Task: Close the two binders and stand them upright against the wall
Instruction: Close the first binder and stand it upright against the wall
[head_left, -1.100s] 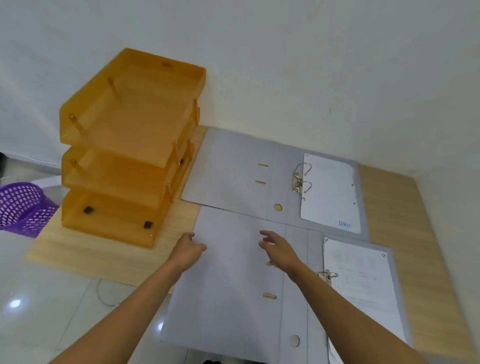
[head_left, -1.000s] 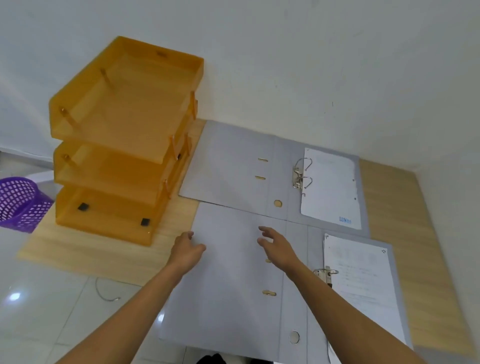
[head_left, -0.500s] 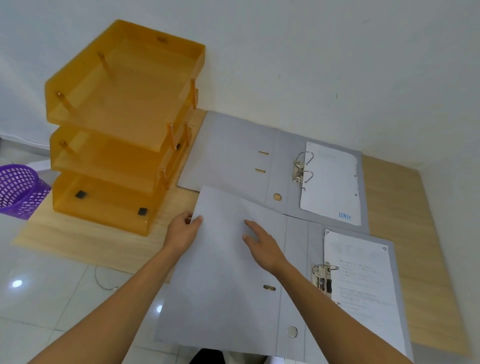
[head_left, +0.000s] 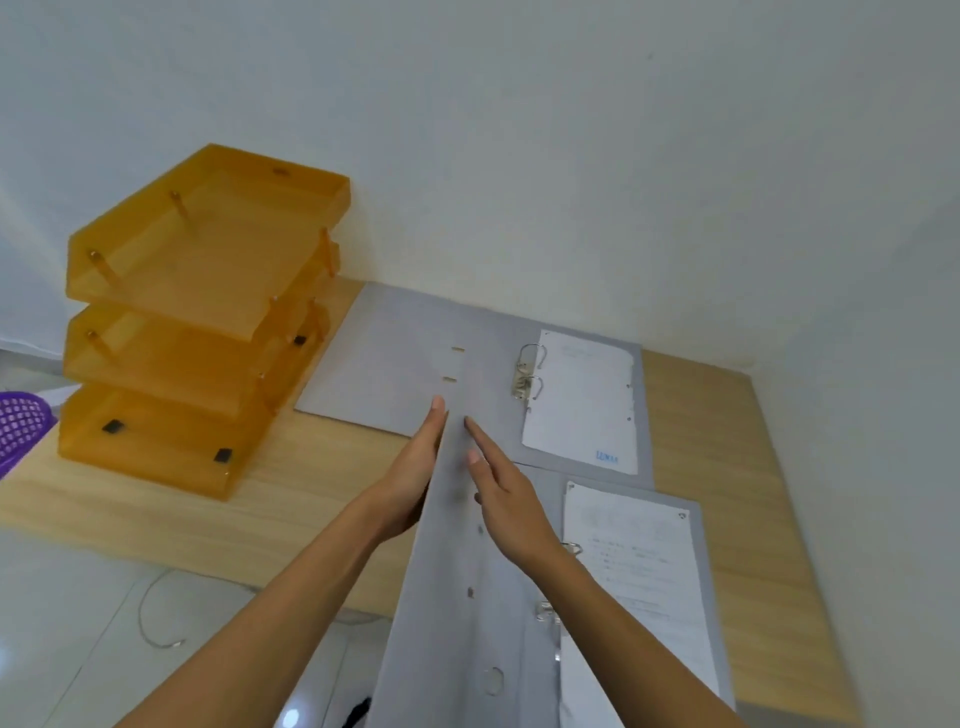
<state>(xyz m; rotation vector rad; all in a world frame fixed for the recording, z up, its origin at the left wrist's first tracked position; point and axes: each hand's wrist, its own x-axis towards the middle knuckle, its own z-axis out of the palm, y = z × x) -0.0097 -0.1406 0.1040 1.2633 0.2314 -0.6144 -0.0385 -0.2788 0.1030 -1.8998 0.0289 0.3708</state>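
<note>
Two grey lever-arch binders are on the wooden table (head_left: 719, 447). The far binder (head_left: 395, 358) lies flat and open by the wall (head_left: 519, 156), with its rings (head_left: 527, 371) and a white sheet (head_left: 582, 400) showing. The near binder's left cover (head_left: 457, 597) is lifted almost edge-on to me. My left hand (head_left: 410, 478) presses flat on its outer face. My right hand (head_left: 511, 506), fingers straight, rests on the inner face. The near binder's paper (head_left: 639, 571) and ring clip (head_left: 550, 613) lie to the right, partly hidden by my right arm.
An orange three-tier letter tray (head_left: 197, 322) stands on the table's left part, against the wall. A purple basket (head_left: 21, 423) is on the floor at the far left. A thin cable (head_left: 156, 613) lies on the white floor below the table edge.
The near binder's left cover has swung up from lying flat to nearly vertical. My left hand went from its edge to its outer face, and my right hand rose with it.
</note>
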